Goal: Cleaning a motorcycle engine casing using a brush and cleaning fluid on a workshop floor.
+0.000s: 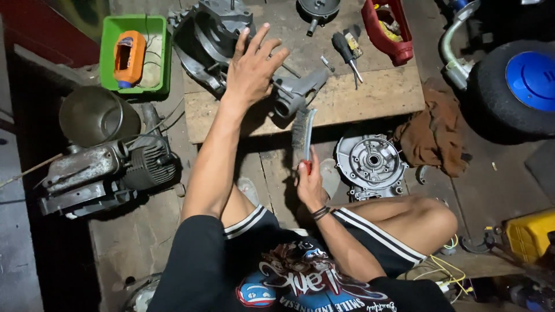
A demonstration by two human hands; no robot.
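Over the wooden desk (370, 92), the left hand (251, 72) spread open above the engine casing (219, 40); the right hand's (309, 185) grip closed on a wire brush (303, 136).

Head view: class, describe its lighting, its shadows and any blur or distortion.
Head view: light falls brightest on the wooden board and the left hand; the left edge and the corners sink into dark shadow; the left arm casts a shadow on the board; the right hand and wire brush look sharp; the wide lens bends the edges slightly.

A repair workshop: engine casings (217, 40), screwdriver (346, 53) and oily rag (433, 130) lie about.
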